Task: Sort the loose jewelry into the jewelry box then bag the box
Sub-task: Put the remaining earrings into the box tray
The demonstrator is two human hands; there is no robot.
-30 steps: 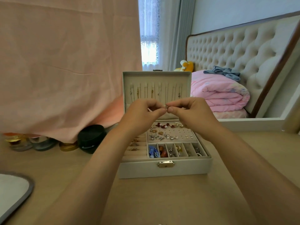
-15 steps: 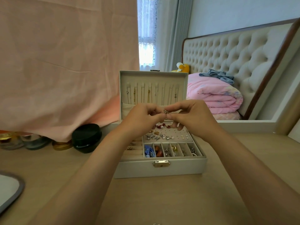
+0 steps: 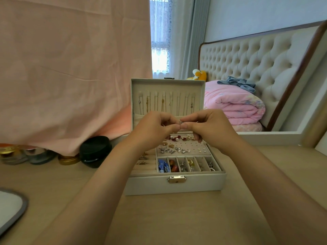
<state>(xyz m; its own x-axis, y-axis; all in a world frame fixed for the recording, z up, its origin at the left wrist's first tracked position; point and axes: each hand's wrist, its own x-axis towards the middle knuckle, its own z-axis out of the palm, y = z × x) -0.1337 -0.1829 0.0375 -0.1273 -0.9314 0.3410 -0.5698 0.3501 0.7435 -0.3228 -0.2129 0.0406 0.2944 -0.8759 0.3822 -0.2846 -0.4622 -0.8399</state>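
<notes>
Barely any shift vs 0.5 s ago: left hand [image 3: 155,129] & right hand [image 3: 210,128] still meet fingertip to fingertip above the open jewelry box [image 3: 177,185]. Both pinch one small silver piece [image 3: 180,122] btwn thumb & forefinger, other fingers curled. The piece is held in the air in front of the lid [image 3: 168,84], over the rear of the tray, not touching it.

The lid stands upright w/ necklaces [image 3: 162,103] hung in a row. Below the hands are a stud panel [image 3: 194,147] w/ earrings, a front row of narrow compartments [image 3: 189,164], part filled, & a latch [image 3: 176,179] at front centre.

The box sits mid table [image 3: 177,218], w/ bare wood in front & to both sides. To the left are a black jar [image 3: 95,151] near the box, a gold tin [image 3: 68,160] & more jars under a pink cloth [image 3: 70,68]. A grey-rimmed pad [image 3: 10,209] lies at the far-left edge. Behind on the right are a tufted headboard [image 3: 256,59] & a pink quilt [image 3: 233,105].
</notes>
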